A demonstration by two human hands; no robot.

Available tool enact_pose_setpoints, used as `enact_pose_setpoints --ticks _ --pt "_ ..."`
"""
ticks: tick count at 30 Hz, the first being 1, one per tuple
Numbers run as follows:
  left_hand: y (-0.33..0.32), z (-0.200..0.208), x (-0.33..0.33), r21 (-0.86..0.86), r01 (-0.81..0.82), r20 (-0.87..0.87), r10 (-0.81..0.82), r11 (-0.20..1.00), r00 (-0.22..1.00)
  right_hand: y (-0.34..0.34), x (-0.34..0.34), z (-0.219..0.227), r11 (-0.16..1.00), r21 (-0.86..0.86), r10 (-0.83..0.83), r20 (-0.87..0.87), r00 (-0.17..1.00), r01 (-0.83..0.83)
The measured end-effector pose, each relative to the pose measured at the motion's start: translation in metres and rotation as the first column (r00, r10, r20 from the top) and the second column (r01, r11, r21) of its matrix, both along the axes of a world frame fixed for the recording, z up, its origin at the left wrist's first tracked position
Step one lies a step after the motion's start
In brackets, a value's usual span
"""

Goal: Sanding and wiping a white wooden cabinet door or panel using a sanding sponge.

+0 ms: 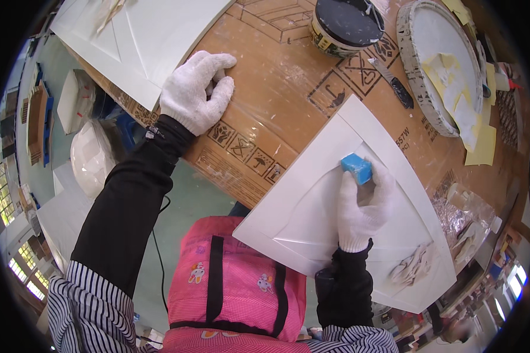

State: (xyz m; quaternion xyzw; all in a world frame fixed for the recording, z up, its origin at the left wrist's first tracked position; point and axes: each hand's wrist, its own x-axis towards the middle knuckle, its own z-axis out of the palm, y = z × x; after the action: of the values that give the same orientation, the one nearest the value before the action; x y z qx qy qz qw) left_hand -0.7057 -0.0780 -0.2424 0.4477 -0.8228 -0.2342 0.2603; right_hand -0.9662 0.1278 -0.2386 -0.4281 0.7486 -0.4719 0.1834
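My right hand [365, 203], in a white knit glove, pinches a small blue sanding block [357, 167] between thumb and fingers. The block is at the surface of a white panel [303, 209] with raised and grooved lines, which lies at an angle over the near edge of the cardboard. A crumpled beige cloth [412, 266] lies on this panel, right of my wrist. My left hand [199, 91], gloved too, rests on the cardboard-covered table [265, 76] beside a second white panel [159, 35]. Its fingers are half bent with the thumb apart, and nothing shows in them.
A dark-lidded tub [347, 26] stands at the far side. Near it lies a black-handled putty knife [394, 85]. A large round white lid or pail top [441, 35] carries yellow sandpaper sheets [453, 82]. Crumpled clear plastic [462, 206] lies at the right.
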Motion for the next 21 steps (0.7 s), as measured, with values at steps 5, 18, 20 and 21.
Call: enact_pose_setpoints --ticks 5,18,20,21 --pt "-0.001 0.002 0.000 -0.003 0.007 0.007 -0.007 1.000 1.000 0.020 0.018 0.003 0.993 -0.015 0.115 -0.175 0.978 -0.120" --pt "0.000 -0.004 -0.001 -0.044 0.034 0.006 -0.033 0.998 0.999 0.036 0.032 0.002 0.995 0.007 0.095 -0.004 0.995 -0.095" --pt "0.000 -0.003 -0.001 -0.056 0.032 0.006 -0.032 0.998 0.999 0.023 0.023 -0.004 0.999 -0.047 0.024 -0.074 0.997 -0.028" --pt "-0.001 -0.002 -0.001 -0.055 0.032 0.007 -0.031 0.998 0.999 0.015 0.019 -0.005 0.999 -0.028 -0.026 -0.057 0.998 0.024"
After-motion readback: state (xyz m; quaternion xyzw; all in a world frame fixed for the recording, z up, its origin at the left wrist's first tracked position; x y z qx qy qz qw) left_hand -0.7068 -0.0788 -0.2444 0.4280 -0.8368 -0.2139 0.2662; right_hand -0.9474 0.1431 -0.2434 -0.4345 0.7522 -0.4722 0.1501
